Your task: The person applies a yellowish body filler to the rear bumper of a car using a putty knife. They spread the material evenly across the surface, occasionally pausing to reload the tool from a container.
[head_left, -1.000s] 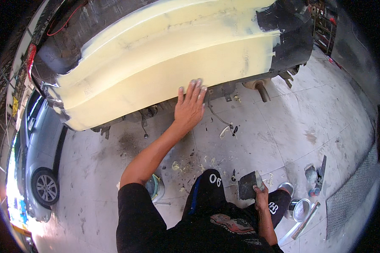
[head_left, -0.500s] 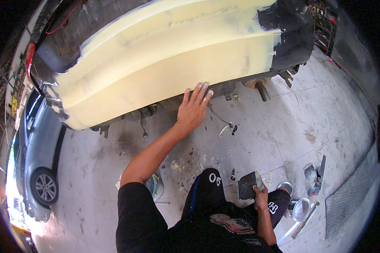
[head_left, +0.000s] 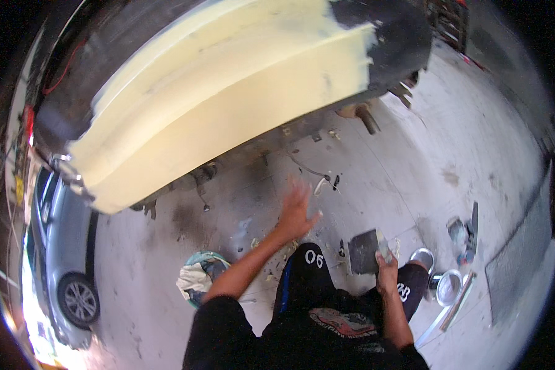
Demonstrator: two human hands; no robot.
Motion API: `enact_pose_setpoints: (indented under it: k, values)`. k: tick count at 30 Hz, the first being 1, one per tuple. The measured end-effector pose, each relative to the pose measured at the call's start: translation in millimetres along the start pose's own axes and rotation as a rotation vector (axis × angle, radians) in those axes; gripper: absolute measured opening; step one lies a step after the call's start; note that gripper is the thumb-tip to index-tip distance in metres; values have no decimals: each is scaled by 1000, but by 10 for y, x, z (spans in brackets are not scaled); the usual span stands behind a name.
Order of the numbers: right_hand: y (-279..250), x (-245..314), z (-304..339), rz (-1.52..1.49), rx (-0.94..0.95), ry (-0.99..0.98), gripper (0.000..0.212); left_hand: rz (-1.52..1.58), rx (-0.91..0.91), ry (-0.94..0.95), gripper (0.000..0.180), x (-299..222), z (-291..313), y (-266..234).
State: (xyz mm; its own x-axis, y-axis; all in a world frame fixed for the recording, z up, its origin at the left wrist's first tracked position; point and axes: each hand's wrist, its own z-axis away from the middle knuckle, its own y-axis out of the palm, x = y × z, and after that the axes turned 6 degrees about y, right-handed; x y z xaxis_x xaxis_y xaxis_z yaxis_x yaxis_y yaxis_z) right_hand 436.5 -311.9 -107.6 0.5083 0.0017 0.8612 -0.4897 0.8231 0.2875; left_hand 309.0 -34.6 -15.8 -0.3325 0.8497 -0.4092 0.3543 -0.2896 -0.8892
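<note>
My left hand (head_left: 297,208) is in the air below the car body panel, apart from it and holding nothing. Its fingers are blurred by motion but stretched out, with the thumb standing off to the side. Pale yellow filler (head_left: 216,111) covers much of the panel, with dark surface around it. Near my right knee, the fingers of my right hand (head_left: 386,271) are closed on a dark flat rectangular plate (head_left: 364,251). A whitish-grey strip shows along the gripped side of the plate; whether it is a separate piece I cannot tell.
A bucket with cloths (head_left: 197,280) stands on the floor to my left. By my right leg are an open can (head_left: 448,288), a long strip (head_left: 456,305) and several tools (head_left: 462,234). A silver car (head_left: 71,246) is at far left; an exhaust pipe (head_left: 368,120) sticks out below the panel.
My left hand has come off the lower edge of the filler-covered panel and moved down toward me. The view has shifted, bringing the bucket into sight. My right hand still holds the plate.
</note>
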Motion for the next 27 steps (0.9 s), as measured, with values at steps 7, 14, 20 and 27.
enact_pose_setpoints:
  k: [7, 14, 20, 27]
  values:
    - [360, 614, 20, 59, -27, -23, 49, 1724, 31, -584, 38, -579, 262, 1091]
    - [84, 953, 113, 602, -144, -638, 45, 1622, -238, -395, 20, -917, -140, 773]
    - [174, 918, 123, 1027, -180, -676, 62, 731, 10, -311, 28, -1233, 86, 826]
    - [-580, 902, 63, 932, -183, -684, 46, 1535, -26, -439, 34, -1338, -100, 938]
